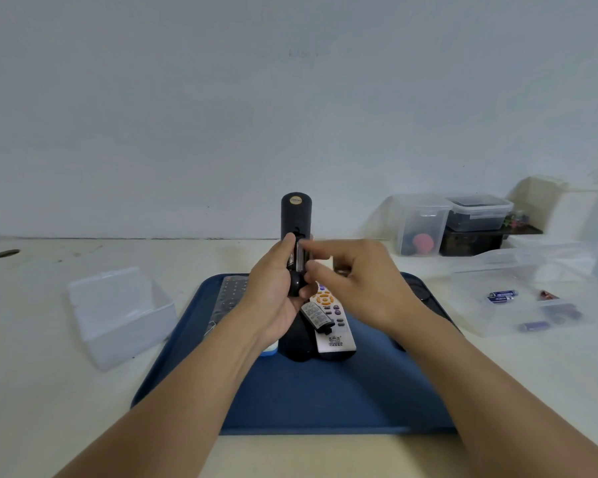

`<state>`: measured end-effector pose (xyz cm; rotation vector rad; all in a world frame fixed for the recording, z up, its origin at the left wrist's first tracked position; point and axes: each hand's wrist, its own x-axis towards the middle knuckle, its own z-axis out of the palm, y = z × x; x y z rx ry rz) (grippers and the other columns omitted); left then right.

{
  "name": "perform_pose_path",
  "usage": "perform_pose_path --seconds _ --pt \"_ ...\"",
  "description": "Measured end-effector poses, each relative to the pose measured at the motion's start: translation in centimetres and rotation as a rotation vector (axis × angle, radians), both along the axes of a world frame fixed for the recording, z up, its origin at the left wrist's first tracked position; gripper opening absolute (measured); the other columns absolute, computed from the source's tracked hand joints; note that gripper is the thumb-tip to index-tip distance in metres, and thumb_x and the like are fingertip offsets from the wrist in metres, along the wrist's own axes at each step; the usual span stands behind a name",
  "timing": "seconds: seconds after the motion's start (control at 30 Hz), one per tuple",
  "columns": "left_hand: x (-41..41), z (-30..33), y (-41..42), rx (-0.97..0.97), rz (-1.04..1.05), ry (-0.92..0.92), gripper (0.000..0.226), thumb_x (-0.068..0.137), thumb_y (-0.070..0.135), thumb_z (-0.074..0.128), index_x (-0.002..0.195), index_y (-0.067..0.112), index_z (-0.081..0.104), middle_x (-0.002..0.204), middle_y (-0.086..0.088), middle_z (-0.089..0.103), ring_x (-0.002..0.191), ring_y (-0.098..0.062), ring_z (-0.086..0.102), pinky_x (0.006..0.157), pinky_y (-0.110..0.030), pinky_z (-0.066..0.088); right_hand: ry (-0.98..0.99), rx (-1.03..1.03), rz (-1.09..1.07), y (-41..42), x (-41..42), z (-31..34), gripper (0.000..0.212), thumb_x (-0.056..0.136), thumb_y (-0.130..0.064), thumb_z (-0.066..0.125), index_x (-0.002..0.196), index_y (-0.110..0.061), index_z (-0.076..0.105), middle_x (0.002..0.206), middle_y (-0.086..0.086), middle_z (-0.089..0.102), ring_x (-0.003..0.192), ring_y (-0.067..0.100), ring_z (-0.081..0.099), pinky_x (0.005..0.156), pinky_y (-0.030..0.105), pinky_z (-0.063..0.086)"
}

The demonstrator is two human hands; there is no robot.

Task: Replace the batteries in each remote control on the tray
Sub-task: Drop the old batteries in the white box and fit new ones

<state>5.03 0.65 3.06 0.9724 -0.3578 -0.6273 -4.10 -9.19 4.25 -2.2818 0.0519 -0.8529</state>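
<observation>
The left hand point(273, 291) grips the black remote point(296, 219) upright above the tray point(325, 401) while the right hand point(356, 281) pinches at a battery point(299, 258) in its open compartment, likely mid-swap; next comes seating or freeing it.

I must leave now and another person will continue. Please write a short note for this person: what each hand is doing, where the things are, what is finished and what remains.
Left hand: grips the black remote, held upright above the blue tray, battery bay open toward you.
Right hand: fingers at the open bay, on a battery; seating or pulling it, I cannot tell.
On the tray: a white remote, a small dark piece lying on it, a grey remote at far left.
Spare batteries: clear box on the right.
Done: bay opened. Left: finish this remote, close it, then the others.
</observation>
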Motion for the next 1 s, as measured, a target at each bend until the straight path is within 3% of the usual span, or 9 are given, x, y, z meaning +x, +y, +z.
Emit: perform_pose_path --seconds 0.07,0.13,0.23,0.4,0.53,0.6,0.77,0.9,1.0 --pt "0.3 0.1 -0.1 0.002 -0.002 -0.058 0.027 0.107 0.022 0.043 0.118 0.003 0.057 0.077 -0.008 0.07 0.048 -0.011 0.044 0.039 -0.02 0.031 -0.085 0.485 -0.02 -0.7 0.1 0.5 0.029 0.097 -0.013 0.048 0.11 -0.016 0.074 0.047 -0.015 0.046 0.039 0.005 0.037 0.042 0.016 0.034" --pt "0.2 -0.3 -0.1 0.058 0.01 -0.13 0.025 0.107 0.019 0.041 0.12 0.003 0.055 0.084 -0.011 0.071 0.05 -0.012 0.043 0.04 -0.02 0.032 -0.015 0.897 0.074 -1.2 0.0 1.2 0.041 0.096 -0.014 0.032 0.11 -0.004 0.069 0.055 -0.004 0.036 0.043 0.008 0.023 0.037 0.019 0.022" --pt "0.0 -0.7 -0.2 0.116 0.023 -0.245 0.022 0.108 0.017 0.039 0.114 0.003 0.055 0.084 -0.012 0.069 0.052 -0.015 0.042 0.041 -0.022 0.032 0.071 1.079 0.245 -1.7 0.1 1.3 0.044 0.095 -0.008 0.026 0.115 0.0 0.063 0.062 0.003 0.039 0.049 0.01 0.025 0.039 0.019 0.024" --pt "-0.2 -0.8 -0.3 0.135 0.056 -0.403 0.02 0.109 0.018 0.037 0.107 0.01 0.056 0.078 -0.009 0.059 0.051 -0.012 0.045 0.042 -0.023 0.032 0.024 0.927 0.384 -2.5 0.0 0.6 0.021 0.104 -0.006 0.042 0.119 -0.01 0.056 0.091 0.008 0.071 0.066 0.013 0.049 0.06 0.023 0.043" --pt "-0.3 -0.6 -0.1 0.153 0.057 -0.458 0.021 0.109 0.019 0.036 0.11 0.012 0.056 0.061 0.004 0.064 0.049 -0.012 0.043 0.042 -0.022 0.033 -0.001 0.667 0.297 -3.0 -0.1 0.4 0.011 0.1 -0.008 0.054 0.107 -0.014 0.06 0.112 0.009 0.074 0.073 0.01 0.054 0.069 0.026 0.039" --pt "-0.4 -0.5 -0.1 0.133 0.047 -0.442 0.021 0.109 0.019 0.036 0.109 0.01 0.055 0.058 0.006 0.062 0.049 -0.013 0.042 0.041 -0.022 0.032 -0.026 0.684 0.293 -2.8 -0.1 0.4 0.01 0.098 -0.007 0.057 0.105 -0.011 0.063 0.108 0.011 0.075 0.064 0.01 0.05 0.07 0.028 0.041" --pt "-0.7 -0.5 -0.1 0.073 -0.051 -0.327 0.029 0.108 0.029 0.037 0.111 0.006 0.055 0.077 -0.004 0.064 0.054 -0.016 0.045 0.043 -0.025 0.033 -0.044 0.588 0.075 -2.5 0.0 0.4 0.012 0.096 -0.012 0.064 0.105 -0.006 0.057 0.078 0.019 0.071 0.039 0.007 0.039 0.041 0.016 0.033" --pt "-1.0 -0.6 -0.5 0.113 -0.02 -0.294 0.02 0.106 0.024 0.04 0.102 0.009 0.052 0.071 -0.007 0.055 0.051 -0.016 0.046 0.041 -0.025 0.034 -0.11 0.212 -0.079 -1.1 0.1 0.1 0.011 0.083 -0.005 0.078 0.081 -0.005 0.067 0.062 0.006 0.069 0.037 0.003 0.051 0.042 0.015 0.04" --pt "-1.1 -0.5 -0.4 0.106 -0.001 -0.234 0.015 0.105 0.018 0.042 0.1 0.009 0.053 0.071 -0.008 0.057 0.051 -0.015 0.049 0.042 -0.024 0.036 -0.153 0.073 -0.086 -0.1 0.5 -0.7 0.004 0.081 -0.007 0.079 0.079 -0.008 0.076 0.06 -0.003 0.067 0.047 0.006 0.061 0.049 0.02 0.048"
